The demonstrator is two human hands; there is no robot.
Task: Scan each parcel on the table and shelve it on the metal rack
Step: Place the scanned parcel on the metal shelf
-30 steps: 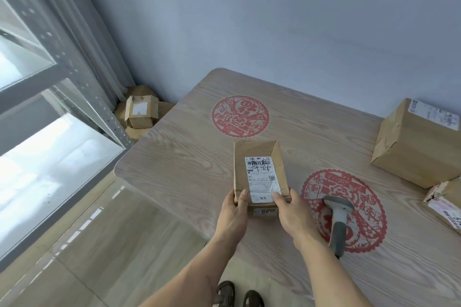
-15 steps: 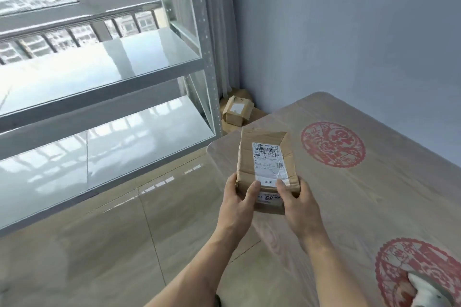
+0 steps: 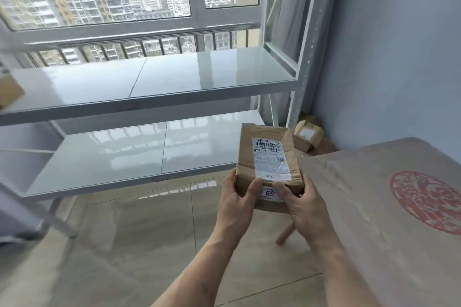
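Squinting at parcel (image 3: 268, 157) label – txt too blurry, I can't read it; brown box, taped. L hand (image 3: 237, 200) & R hand (image 3: 303, 203) pinch its near end, thumbs on top, just off rack (image 3: 154, 177) lower shelf.

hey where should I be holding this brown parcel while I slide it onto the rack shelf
Hold the parcel at its near short end, coming from your side, as both hands do now: left hand and right hand under the corners, thumbs on top. It is flat and oblong, so the far end stays free to go onto the lower shelf first.
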